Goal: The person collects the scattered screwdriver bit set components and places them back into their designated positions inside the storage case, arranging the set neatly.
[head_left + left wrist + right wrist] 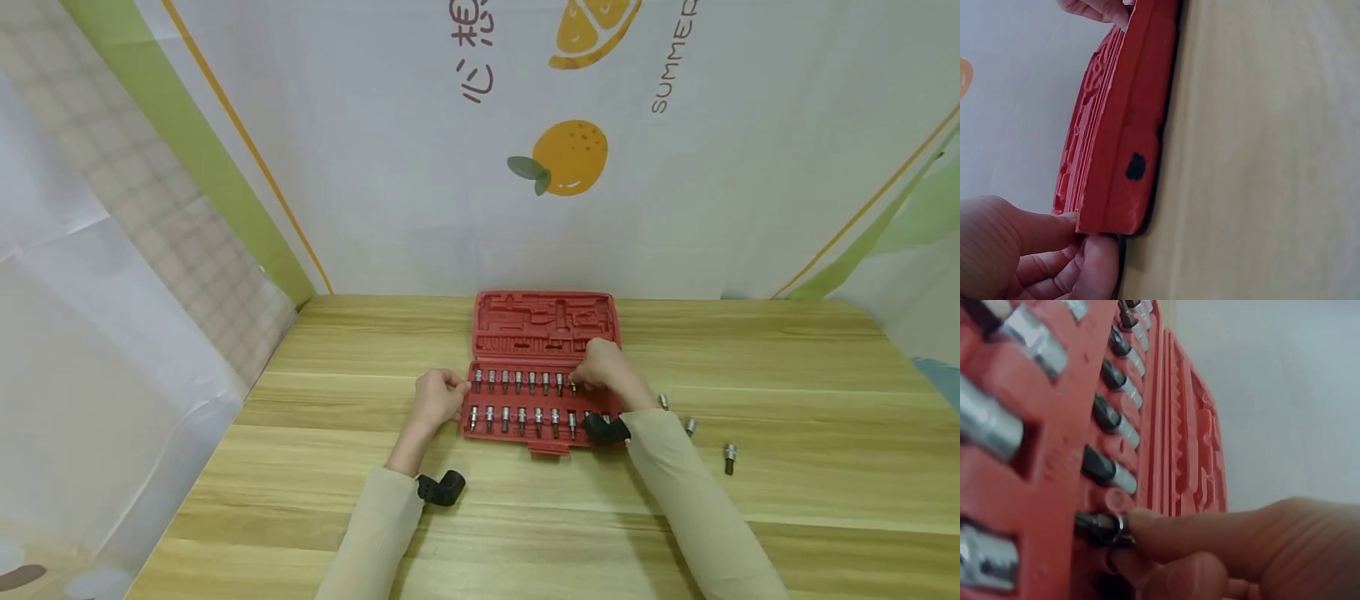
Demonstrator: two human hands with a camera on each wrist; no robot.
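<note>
An open red case [517, 399] lies on the table with two rows of bit sockets [532, 382] in its lower half. At the case's left edge, my left hand [439, 395] has its thumb on the rim and curled fingers against the side; the left wrist view shows this grip closely. My right hand [603, 367] is over the right end of the upper row. Between its thumb and finger it pinches a bit socket [1107, 526], which lies at a slot of that row. My right wrist and its black camera hide part of the lower row.
Three loose bit sockets lie on the wooden table right of the case, the nearest one [730, 459] apart from the others. The case's lid [525, 321] leans open behind the rows. A printed cloth [405, 208] hangs at the table's back edge.
</note>
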